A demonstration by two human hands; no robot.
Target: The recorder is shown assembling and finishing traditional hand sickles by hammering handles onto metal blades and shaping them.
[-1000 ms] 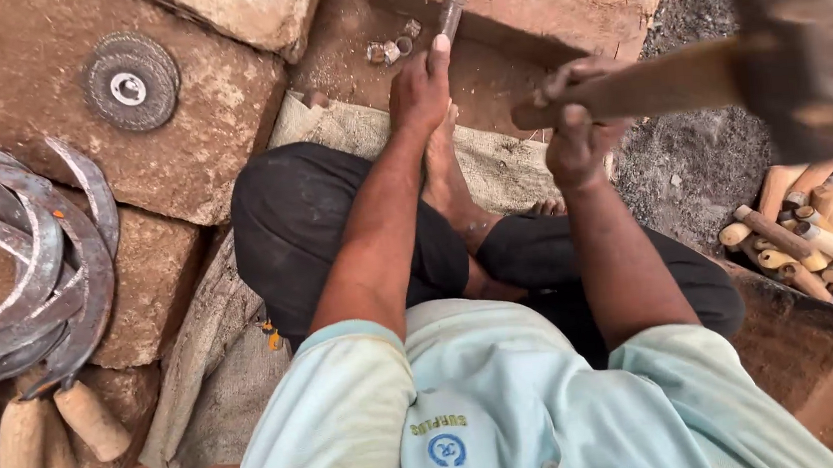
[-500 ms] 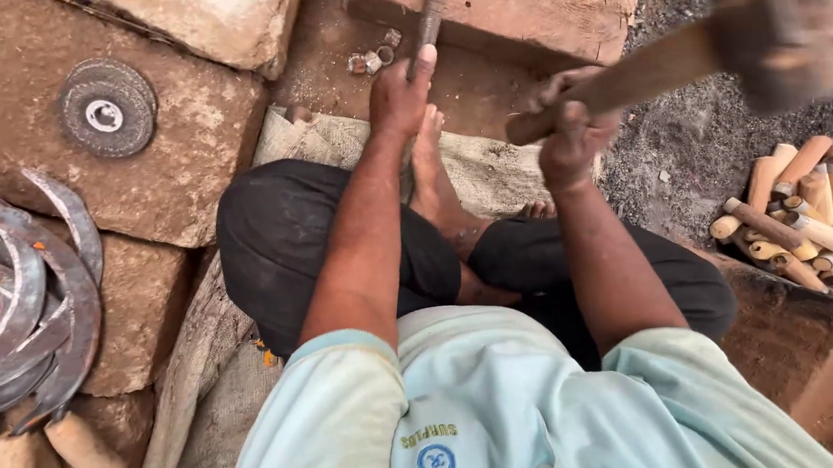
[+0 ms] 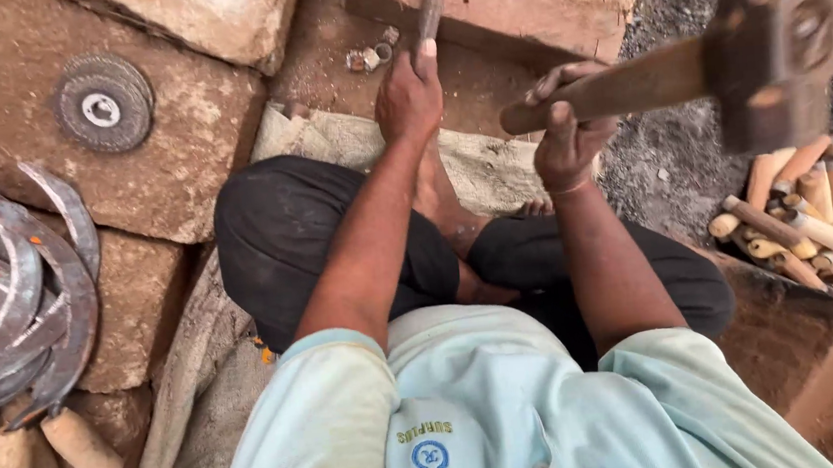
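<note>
Gripping the wooden handle of a heavy dark-headed hammer (image 3: 771, 42), the right hand (image 3: 569, 135) holds it raised, its blurred head toward the upper right corner of the view. The left hand (image 3: 409, 94) closes around the near end of a narrow grey metal bar (image 3: 432, 2) that runs up onto a reddish stone block (image 3: 517, 4). Curved grey sickle blades with pale wooden handles (image 3: 20, 299) lie on stone slabs at left, beside a round grey grinding disc (image 3: 104, 103). Loose wooden handles (image 3: 797, 221) lie heaped at right.
</note>
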